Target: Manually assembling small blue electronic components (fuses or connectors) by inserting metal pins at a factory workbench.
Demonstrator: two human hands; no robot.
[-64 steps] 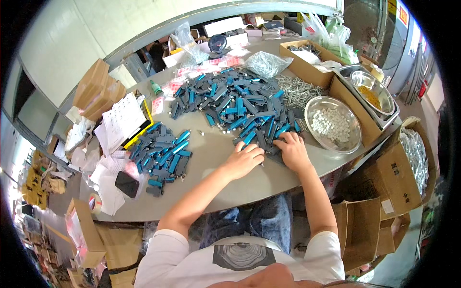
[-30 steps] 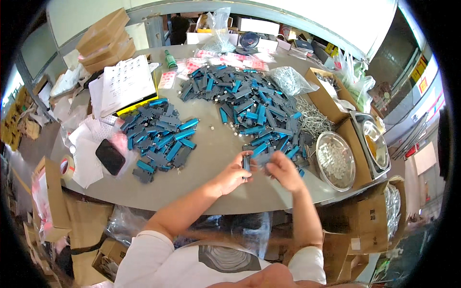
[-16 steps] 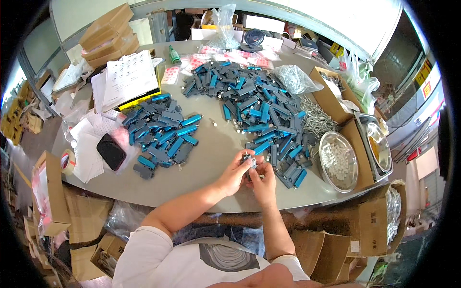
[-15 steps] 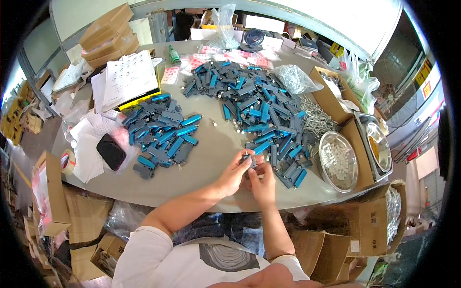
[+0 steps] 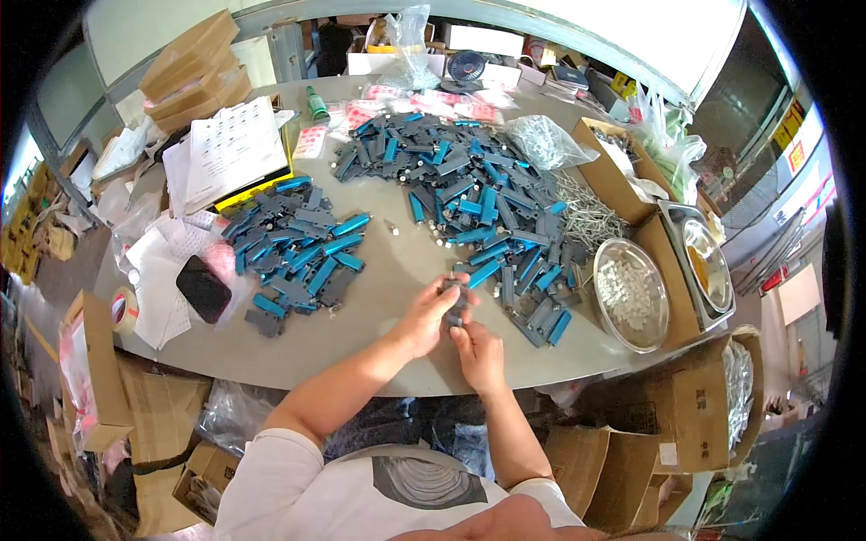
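A small dark grey plastic housing (image 5: 456,312) is held over the near part of the table, upright between my two hands. My left hand (image 5: 422,321) is closed around its upper part, fingers curled behind it and thumb at the front. At its lower end, my right hand (image 5: 480,357) pinches it with thumb and curled fingers. Just beyond and to the right lies a big pile of grey and blue plastic housings (image 5: 488,206). A smaller pile of similar housings (image 5: 305,230) spreads on the left.
At the right are a metal bowl (image 5: 661,338) with small white pieces, a heap of long metal pins (image 5: 591,213) and a cardboard box (image 5: 657,245). On the left lie a phone (image 5: 204,289), papers (image 5: 233,155) and a tape roll (image 5: 124,309). A green bottle (image 5: 317,104) stands farther back.
My right hand has slid down and toward me along the housing, leaving more of it showing. My left hand keeps its grip and has shifted slightly left.
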